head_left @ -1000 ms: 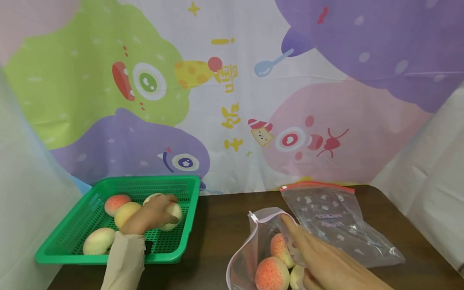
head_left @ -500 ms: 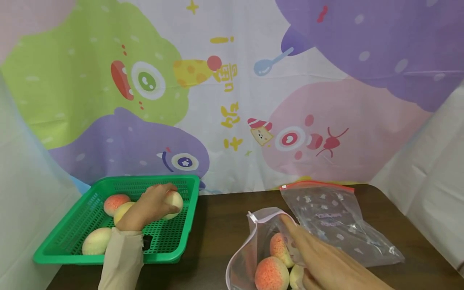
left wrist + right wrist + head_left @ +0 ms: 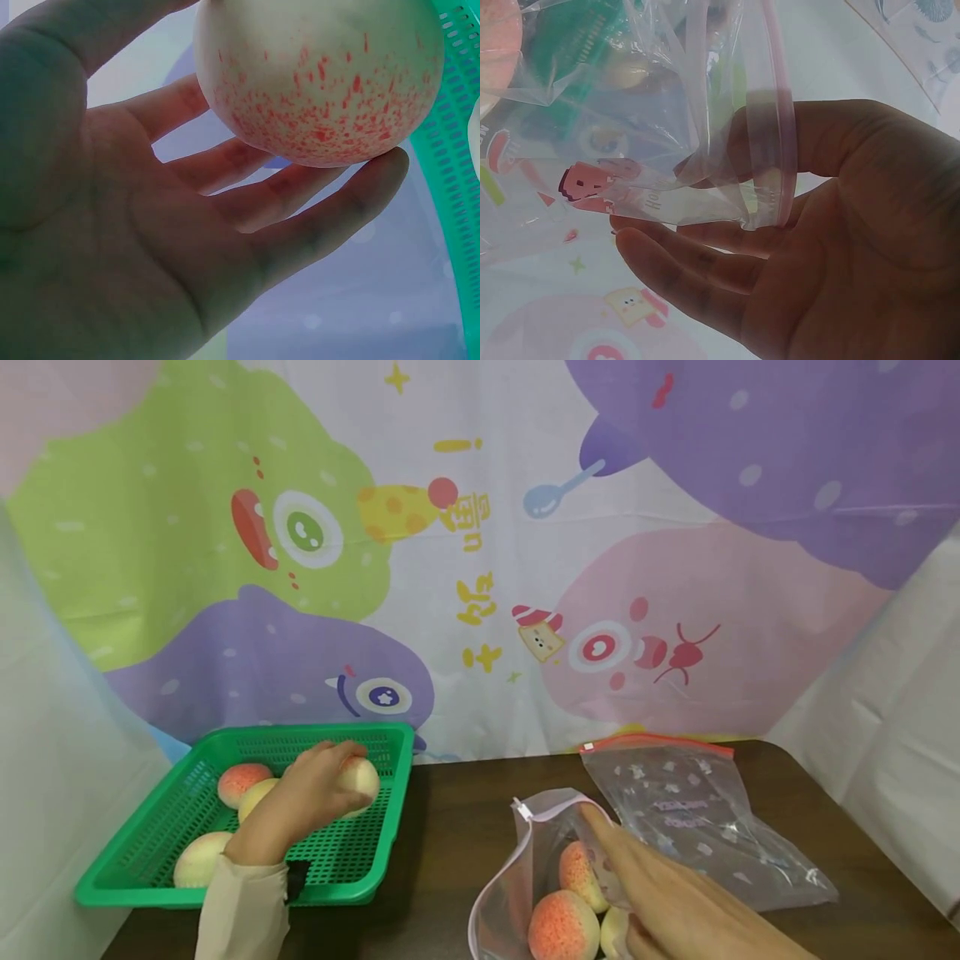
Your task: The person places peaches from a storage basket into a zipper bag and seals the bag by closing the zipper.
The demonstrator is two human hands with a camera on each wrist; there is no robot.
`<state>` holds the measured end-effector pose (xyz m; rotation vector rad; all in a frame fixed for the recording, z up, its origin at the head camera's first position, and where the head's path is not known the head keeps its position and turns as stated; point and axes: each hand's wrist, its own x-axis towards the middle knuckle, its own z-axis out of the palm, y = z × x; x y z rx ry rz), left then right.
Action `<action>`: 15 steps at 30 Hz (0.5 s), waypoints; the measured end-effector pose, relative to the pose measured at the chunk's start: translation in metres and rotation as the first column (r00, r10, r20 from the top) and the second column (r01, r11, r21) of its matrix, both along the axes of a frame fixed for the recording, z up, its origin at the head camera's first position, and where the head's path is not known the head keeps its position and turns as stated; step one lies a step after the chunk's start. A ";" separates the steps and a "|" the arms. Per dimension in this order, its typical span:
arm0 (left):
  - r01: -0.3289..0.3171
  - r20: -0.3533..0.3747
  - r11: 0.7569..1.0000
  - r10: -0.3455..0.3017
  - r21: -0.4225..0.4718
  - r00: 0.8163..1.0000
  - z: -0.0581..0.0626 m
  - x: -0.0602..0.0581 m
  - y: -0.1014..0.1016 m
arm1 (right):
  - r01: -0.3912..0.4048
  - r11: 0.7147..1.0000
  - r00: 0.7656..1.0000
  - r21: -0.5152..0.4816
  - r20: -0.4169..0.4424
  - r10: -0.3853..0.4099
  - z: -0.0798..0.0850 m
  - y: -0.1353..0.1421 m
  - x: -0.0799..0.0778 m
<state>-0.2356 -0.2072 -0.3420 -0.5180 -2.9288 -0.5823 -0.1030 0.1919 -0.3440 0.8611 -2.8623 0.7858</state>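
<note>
Peaches [image 3: 201, 860] sit in the green basket [image 3: 337, 892], at eight o'clock in the head view: a pale one toward the basket's seven, a reddish one toward its eleven, a yellow one partly behind the left wrist. The raised walls probably stop them rolling across the bench [image 3: 442, 860]. Over the basket's right half, the person's left hand [image 3: 311, 789] grips the held peach [image 3: 362, 783], presumably curving round it because so round a thing could slip. From above, the knuckles hide much of this grasp; the left wrist view shows four fingers fanned along the fruit and red speckles on that face. Whether it touches the basket floor, neither view tells.

Farther right, between five and six o'clock, is the open bag [image 3: 498, 885], with at least three peaches inside. Their weight likely anchors the limp plastic, while the right hand [image 3: 660, 902] holds its rim between thumb and fingers, apparently so the mouth gapes. Only the right wrist view shows how the plastic runs between them, and the red printed figure [image 3: 585, 187] on it.

At four o'clock the flat bag [image 3: 693, 827], red-zipped, lies on the bench just beyond the right hand.
</note>
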 end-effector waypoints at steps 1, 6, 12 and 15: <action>0.002 -0.002 1.000 -0.002 -0.002 1.000 0.000 0.002 0.000 | -0.004 1.000 1.000 0.004 0.003 0.004 -0.001 0.000 0.000; 0.018 -0.026 1.000 -0.018 0.010 1.000 0.001 0.009 0.001 | -0.016 0.999 1.000 0.029 -0.002 0.017 -0.003 0.001 -0.002; 0.007 -0.049 1.000 -0.007 0.014 0.999 -0.001 0.020 0.002 | -0.023 1.000 0.995 -0.013 0.101 0.024 -0.001 0.000 -0.001; 0.020 -0.081 1.000 -0.019 0.012 0.997 0.000 0.023 0.004 | -0.023 0.999 1.000 0.035 -0.017 0.024 -0.002 -0.001 0.000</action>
